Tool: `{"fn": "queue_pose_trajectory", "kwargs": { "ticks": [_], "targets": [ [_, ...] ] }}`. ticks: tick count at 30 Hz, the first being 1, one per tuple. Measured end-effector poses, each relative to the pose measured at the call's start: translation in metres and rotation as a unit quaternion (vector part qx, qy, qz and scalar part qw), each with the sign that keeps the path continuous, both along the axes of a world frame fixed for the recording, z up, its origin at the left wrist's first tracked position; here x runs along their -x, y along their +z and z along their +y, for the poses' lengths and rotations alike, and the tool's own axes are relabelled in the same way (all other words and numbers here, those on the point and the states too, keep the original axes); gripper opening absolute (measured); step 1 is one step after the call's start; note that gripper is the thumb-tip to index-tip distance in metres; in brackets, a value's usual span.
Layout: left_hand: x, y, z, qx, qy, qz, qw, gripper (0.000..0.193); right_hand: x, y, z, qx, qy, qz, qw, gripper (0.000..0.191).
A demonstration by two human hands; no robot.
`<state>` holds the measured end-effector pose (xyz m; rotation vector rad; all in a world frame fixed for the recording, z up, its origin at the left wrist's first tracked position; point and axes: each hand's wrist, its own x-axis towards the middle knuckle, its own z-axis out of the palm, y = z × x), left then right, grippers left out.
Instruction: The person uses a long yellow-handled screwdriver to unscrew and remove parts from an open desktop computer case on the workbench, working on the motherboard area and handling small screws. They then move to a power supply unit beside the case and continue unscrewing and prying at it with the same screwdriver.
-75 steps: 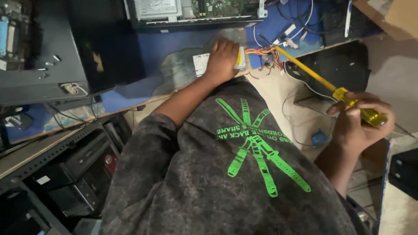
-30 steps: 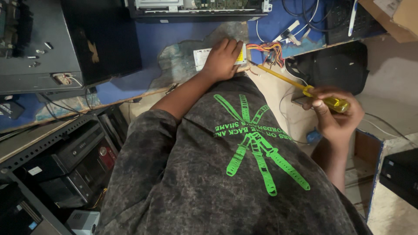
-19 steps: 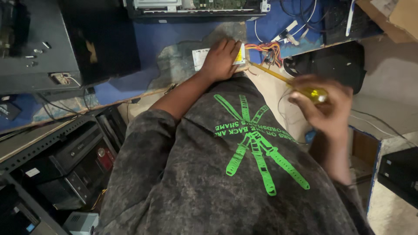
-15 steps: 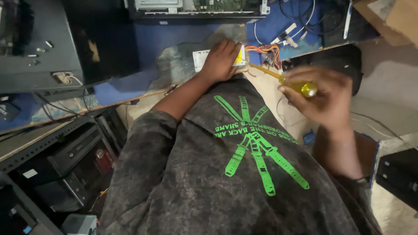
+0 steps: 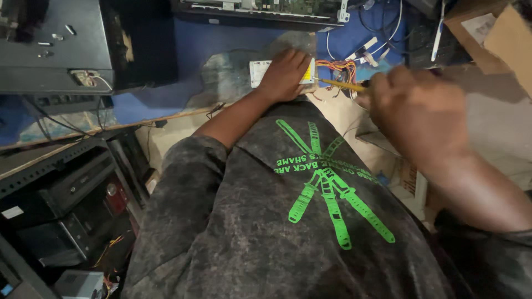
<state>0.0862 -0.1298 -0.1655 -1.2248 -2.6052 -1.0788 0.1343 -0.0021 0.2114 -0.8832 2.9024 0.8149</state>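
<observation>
left hand (image 5: 285,75) is flat on top of the grey power supply box (image 5: 260,71), fingers spread and pressing it down on the blue bench (image 5: 177,50). right hand (image 5: 418,111) is close to the lens, fingers curled tight round the handle of a screwdriver (image 5: 341,84), whose yellow shaft pokes out toward the right end of the box. the tip sits right by the bundle of coloured wires (image 5: 335,66) leaving that end, though whether it is seated in a screw is too small to tell. going by this, the box looks not yet opened: casing closed under the palm, no lid lifted, no loose screws visible beside it, so the work at that end seems early or midway. a circuit board (image 5: 266,6) lies at the bench's far edge, a black computer case (image 5: 55,50) on the left, a cardboard box (image 5: 493,33) at the top right.
</observation>
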Motion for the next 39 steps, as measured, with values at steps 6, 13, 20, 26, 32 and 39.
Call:
{"fn": "queue_pose_trajectory", "kwargs": {
  "ticks": [6,13,20,26,32,39],
  "targets": [
    [0.0,0.005,0.001,-0.014,0.005,0.006,1.0,0.074,-0.002,0.003,0.001,-0.043,0.067,-0.011,0.997,0.007],
    [0.002,0.008,-0.002,-0.023,-0.003,0.008,1.0,0.073,-0.003,-0.013,0.01,-0.126,-0.032,-0.055,0.99,0.034],
    [0.001,0.006,0.002,-0.018,0.007,0.019,1.0,0.076,-0.004,-0.014,0.013,-0.1,0.035,0.011,0.994,0.017],
    [0.002,0.002,0.001,-0.022,0.007,0.017,1.0,0.074,-0.011,-0.021,0.008,-0.11,-0.048,-0.054,0.991,0.033],
    [0.001,0.002,0.003,-0.029,0.006,0.024,0.999,0.075,-0.005,-0.02,0.02,-0.053,0.042,-0.033,0.997,0.011],
    [0.0,-0.001,0.004,-0.035,0.018,0.039,0.998,0.076,-0.01,-0.027,0.016,-0.155,-0.024,-0.055,0.986,0.033]
  ]
}}
